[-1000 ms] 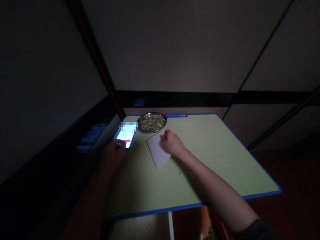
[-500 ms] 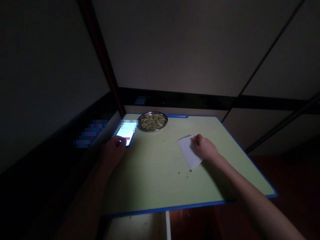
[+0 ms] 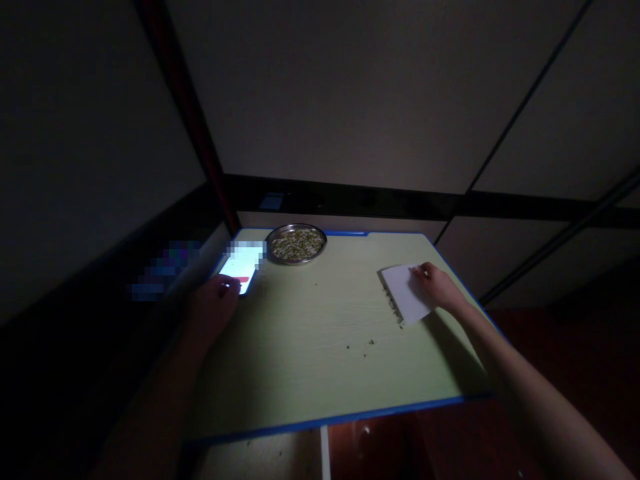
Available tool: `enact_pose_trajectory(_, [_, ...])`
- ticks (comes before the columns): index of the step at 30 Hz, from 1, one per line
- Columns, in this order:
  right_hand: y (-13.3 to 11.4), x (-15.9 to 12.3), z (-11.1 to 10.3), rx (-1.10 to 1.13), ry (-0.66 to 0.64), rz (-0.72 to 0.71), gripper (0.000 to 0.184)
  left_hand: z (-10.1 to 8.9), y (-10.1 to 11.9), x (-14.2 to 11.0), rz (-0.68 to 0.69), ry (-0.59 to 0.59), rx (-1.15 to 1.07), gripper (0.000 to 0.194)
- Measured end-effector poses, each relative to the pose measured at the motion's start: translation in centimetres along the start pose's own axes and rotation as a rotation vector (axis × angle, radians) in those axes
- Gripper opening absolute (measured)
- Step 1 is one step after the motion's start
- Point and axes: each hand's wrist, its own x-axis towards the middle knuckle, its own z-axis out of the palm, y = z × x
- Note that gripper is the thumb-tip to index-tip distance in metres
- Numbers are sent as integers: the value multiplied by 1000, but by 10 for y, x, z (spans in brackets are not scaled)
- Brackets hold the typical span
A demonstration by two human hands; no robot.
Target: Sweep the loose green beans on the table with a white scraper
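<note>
My right hand [image 3: 439, 287] is closed on the upper right part of a white sheet of paper [image 3: 407, 293], which it holds over the right side of the pale green table [image 3: 310, 360]. Along the paper's left edge lies a line of small dark bits [image 3: 393, 305]. A few more dark crumbs [image 3: 371, 343] are scattered nearer the front. At the table's left edge my left hand [image 3: 220, 300] grips the lower end of a phone [image 3: 243, 263] with a lit screen. Next to the phone stands a round metal plate [image 3: 297, 260] spread with green and white pieces too small to name.
A blue rim [image 3: 320, 423] borders the table. Below its front edge an open drawer [image 3: 270, 457] shows several specks. Pale panels [image 3: 330, 100] with a dark band rise behind the table. The left side is dark.
My right hand has moved the paper to the right, and a line of dark bits now shows along its left edge. My left hand still holds the phone. The view has shifted slightly.
</note>
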Motion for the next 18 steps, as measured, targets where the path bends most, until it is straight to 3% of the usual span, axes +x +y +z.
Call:
enact_pose_trajectory(4, [15,5,-26,-35,97,13,37,0,-2,1,22,-2,-5,30])
enact_pose_trajectory(7, [9,-3,-40,-183,120,9,36,-1,-1,0,19,-7,-17,30])
enact_pose_trajectory(12, [-36,-32,-40,-389,98,-49,33,-3,4,-2,-3,-18,-15,32])
enact_pose_trajectory(18, [-87,-53,-33,-416,-46,-173,36,-4,5,-2,19,-3,-11,28])
